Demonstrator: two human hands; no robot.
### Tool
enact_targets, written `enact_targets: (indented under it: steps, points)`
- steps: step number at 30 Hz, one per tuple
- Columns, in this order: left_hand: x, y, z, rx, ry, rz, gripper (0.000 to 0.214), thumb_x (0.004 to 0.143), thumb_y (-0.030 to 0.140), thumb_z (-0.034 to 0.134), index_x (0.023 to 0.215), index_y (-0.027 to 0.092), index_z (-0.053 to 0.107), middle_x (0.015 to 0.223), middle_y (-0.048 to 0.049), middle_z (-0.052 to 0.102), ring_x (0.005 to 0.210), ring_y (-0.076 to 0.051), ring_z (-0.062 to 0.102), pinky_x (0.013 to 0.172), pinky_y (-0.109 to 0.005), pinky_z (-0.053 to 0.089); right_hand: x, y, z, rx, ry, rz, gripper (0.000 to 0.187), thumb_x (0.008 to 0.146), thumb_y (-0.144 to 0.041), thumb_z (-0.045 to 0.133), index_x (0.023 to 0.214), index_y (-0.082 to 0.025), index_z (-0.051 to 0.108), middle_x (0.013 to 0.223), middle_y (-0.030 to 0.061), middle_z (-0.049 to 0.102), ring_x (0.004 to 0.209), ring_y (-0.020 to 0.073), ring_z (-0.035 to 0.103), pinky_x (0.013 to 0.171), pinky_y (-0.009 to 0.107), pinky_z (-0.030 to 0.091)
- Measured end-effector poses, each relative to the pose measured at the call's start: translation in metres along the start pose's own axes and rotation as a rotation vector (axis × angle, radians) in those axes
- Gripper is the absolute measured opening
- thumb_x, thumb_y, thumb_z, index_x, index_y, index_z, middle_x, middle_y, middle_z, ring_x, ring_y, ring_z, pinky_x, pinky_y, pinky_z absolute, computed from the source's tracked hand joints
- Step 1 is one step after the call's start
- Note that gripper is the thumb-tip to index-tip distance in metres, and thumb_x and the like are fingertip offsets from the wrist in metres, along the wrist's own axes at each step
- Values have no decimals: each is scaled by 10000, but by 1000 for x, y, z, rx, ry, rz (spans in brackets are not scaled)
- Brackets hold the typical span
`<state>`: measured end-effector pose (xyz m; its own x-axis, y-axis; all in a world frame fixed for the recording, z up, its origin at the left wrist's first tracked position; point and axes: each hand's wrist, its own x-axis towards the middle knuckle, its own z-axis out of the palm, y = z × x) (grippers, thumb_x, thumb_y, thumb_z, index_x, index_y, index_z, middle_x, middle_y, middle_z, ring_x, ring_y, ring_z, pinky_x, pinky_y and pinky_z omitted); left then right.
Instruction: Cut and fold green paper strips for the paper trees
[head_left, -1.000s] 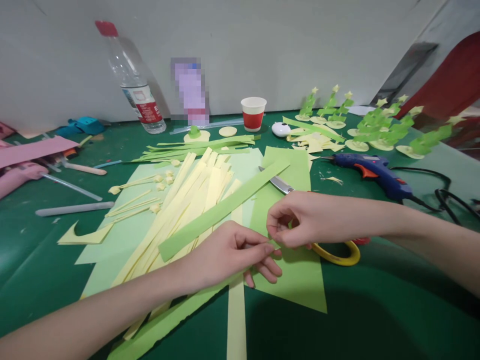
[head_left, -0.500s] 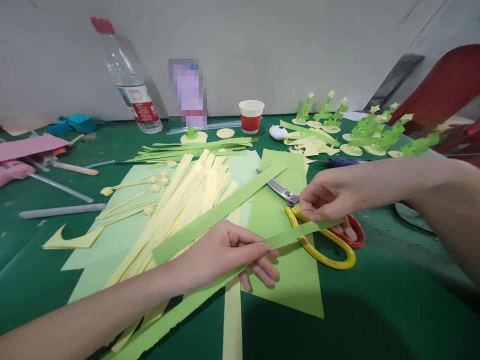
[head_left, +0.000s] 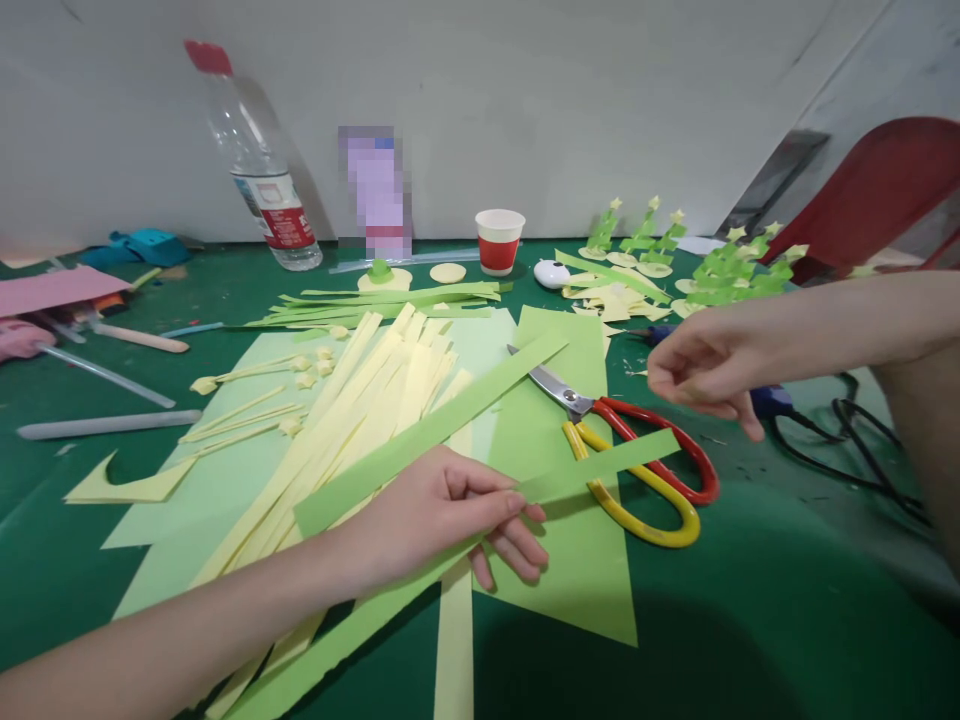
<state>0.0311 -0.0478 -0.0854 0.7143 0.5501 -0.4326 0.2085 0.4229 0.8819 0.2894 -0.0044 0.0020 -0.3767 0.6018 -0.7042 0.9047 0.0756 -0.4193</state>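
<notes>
My left hand [head_left: 472, 525] pinches a long light-green paper strip [head_left: 600, 466] between thumb and forefinger, the other fingers spread below it. The strip's short end crosses the scissors' handles; its long part runs toward the lower left. My right hand [head_left: 709, 365] is off the strip, fingers loosely bent and apart, with nothing visible in them. It covers part of a blue glue gun [head_left: 772, 402]; contact cannot be made out. Scissors [head_left: 574, 400] with one red and one yellow handle lie partly on a green paper sheet [head_left: 570, 590]. Another green strip [head_left: 442, 425] lies across pale-yellow strips [head_left: 330, 450].
A bottle [head_left: 289, 225], a red-and-white paper cup [head_left: 499, 245] and a white egg-shaped item [head_left: 551, 274] stand along the wall. Several small green paper plants [head_left: 637, 240] are at the back right. A black cable [head_left: 855, 460] lies at right; glue sticks [head_left: 112, 424] lie at left.
My right hand has let go of the green strip's end and moved up and right toward the glue gun. The left hand keeps its hold, and the view has shifted slightly.
</notes>
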Motion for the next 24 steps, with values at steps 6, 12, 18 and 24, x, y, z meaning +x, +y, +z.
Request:
enact_targets:
  steps: [6,12,18,24]
  points:
    - [1,2,2,14,47,-39,203,809,275,551,791,125,687,714,-38,724,672,-131,680,465,-137,493,8,-34,24,-31,363,-187,223,772,-404,499,744,-195,575,710,5,600,607,118,527,537,235,369]
    - [0,3,3,34,24,-22,234,791,325,568,747,120,671,731,-46,719,686,-140,672,498,-161,493,30,-63,82,-28,484,-324,150,776,-292,470,770,-188,578,778,19,595,656,129,508,536,234,349]
    - [-1,3,4,81,13,-25,232,815,300,533,759,115,661,758,-64,720,707,-145,673,516,-168,495,35,-58,77,21,394,-382,126,746,-283,506,711,-175,560,732,5,564,695,135,473,619,253,348]
    - [0,5,4,94,11,-64,221,809,249,533,698,106,659,739,-80,723,697,-148,677,497,-157,477,33,-66,72,97,220,-290,106,729,-261,499,664,-177,509,665,-18,504,613,106,422,545,224,311]
